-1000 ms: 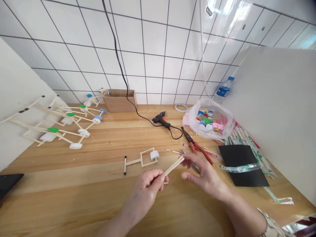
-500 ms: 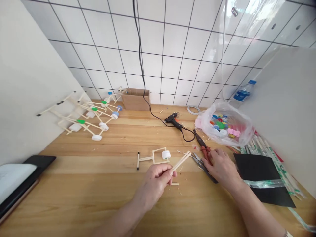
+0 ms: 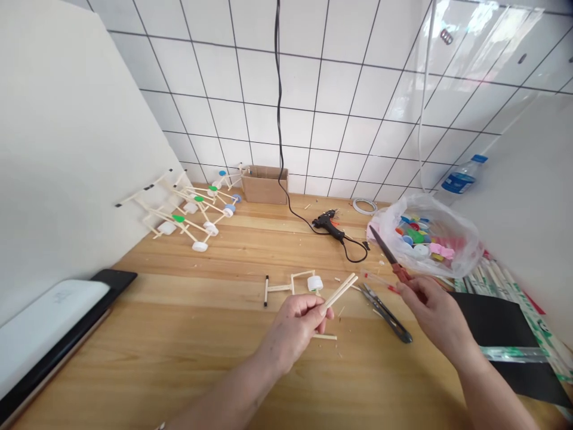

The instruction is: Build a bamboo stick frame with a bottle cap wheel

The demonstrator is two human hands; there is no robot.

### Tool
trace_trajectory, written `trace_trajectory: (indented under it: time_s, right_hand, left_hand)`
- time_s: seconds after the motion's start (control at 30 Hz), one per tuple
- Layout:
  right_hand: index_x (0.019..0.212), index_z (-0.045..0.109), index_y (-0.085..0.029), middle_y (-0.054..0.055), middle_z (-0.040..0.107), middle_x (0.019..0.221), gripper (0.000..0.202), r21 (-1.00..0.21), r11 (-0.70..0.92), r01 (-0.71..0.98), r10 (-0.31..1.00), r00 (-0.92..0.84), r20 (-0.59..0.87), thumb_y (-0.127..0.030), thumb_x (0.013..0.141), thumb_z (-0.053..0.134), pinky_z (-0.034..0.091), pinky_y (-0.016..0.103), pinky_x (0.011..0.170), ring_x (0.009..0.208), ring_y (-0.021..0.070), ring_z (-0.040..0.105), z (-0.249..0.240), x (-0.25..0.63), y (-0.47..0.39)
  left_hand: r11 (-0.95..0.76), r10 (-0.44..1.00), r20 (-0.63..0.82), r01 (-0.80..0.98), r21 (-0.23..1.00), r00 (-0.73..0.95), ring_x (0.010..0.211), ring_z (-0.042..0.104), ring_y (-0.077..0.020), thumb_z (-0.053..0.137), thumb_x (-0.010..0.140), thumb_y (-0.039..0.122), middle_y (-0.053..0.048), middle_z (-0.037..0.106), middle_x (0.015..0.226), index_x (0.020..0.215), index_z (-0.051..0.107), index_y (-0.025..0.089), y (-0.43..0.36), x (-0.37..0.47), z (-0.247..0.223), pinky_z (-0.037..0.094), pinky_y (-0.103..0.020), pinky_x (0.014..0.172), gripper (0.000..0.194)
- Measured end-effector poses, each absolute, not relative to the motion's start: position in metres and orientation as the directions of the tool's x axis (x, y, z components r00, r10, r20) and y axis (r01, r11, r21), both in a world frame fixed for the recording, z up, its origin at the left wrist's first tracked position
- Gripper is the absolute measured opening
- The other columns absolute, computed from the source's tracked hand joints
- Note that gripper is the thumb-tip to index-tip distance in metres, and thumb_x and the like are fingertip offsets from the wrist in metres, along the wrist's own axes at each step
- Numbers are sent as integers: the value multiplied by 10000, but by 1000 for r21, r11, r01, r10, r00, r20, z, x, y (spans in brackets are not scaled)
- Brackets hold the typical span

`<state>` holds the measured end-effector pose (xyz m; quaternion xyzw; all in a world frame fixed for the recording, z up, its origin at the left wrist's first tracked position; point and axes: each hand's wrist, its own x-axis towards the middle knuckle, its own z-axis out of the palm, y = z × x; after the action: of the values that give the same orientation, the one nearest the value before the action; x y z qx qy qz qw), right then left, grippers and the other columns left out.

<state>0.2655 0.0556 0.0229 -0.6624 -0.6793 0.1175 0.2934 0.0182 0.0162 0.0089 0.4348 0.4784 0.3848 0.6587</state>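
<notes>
While two sticks are pinched between the thumb and fingers of the left hand, a red-handled tool is grasped by the right hand in the head view, its dark end pointed forward and left. The sticks are held over the table, tips angled forward and right. A frame is partly hidden behind the left hand. Snips are laid between the hands; a glue gun is placed farther back.

Left grip holds pale sticks; right grip, seemingly red-handled scissors.
</notes>
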Motion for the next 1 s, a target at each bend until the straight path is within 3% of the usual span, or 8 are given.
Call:
trace_trajectory:
  time_s: [0.07,0.17,0.27,0.33,0.43,0.53,0.77,1.0]
  right_hand:
    - [588,535,-200,19,565,613,291,-737,52,674,975,126,184,-436,733,624,376,250,467,569,168,534,24,268,50]
    - [696,585,-185,55,632,796,250,-962,-35,272,992,125,0,-401,694,712,405,245,458,641,182,577,20,269,41]
    - [690,576,-181,92,623,1042,202,-977,-171,-128,983,-95,-160,-314,706,727,504,293,617,833,218,613,18,262,32]
    - [716,600,-180,106,622,1072,144,-936,-257,-239,952,-232,-202,-272,725,710,507,342,767,1012,257,583,20,253,28]
    - [806,657,-173,127,613,1142,112,-914,-324,-246,893,-398,-210,-230,718,697,463,370,875,1178,289,499,26,242,23]
    - [885,689,-175,133,610,1176,186,-916,-339,-213,851,-486,-201,-245,713,682,430,379,910,1208,294,479,30,235,18]
    - [932,705,-185,119,576,1261,255,-954,-292,-62,809,-549,-212,-294,704,664,268,450,1053,1260,323,425,30,232,12]
    - [937,698,-207,116,570,1275,272,-973,-201,115,824,-517,-232,-352,707,678,255,485,1053,1281,339,395,31,233,11]
  left_hand:
    - [322,925,-289,-105,941,246,450,275,-68,531,753,354,47,432,497,674,585,132,16,18,7,166,-241,471,242]
    - [321,927,-282,-132,938,247,455,289,-65,537,768,340,42,449,509,692,592,129,16,18,2,172,-236,474,230]
    - [313,931,-269,-162,936,245,469,300,-65,549,781,344,38,462,531,724,603,128,17,16,-1,177,-231,473,229]
    - [302,938,-258,-181,936,233,474,306,-65,555,782,350,37,466,541,735,605,131,18,14,-1,174,-229,469,230]
    - [269,955,-234,-205,941,182,474,318,-66,573,767,355,33,471,542,724,605,131,20,12,2,171,-227,457,230]
    - [232,969,-206,-222,947,134,470,311,-69,579,757,361,36,460,526,714,610,131,20,10,7,179,-225,449,236]
    - [173,982,-157,-176,969,102,459,299,-75,545,780,369,40,443,514,693,608,142,20,8,13,182,-232,445,251]
    - [139,988,-133,-70,988,83,445,295,-78,490,821,354,36,444,527,698,608,140,20,6,15,195,-242,449,273]
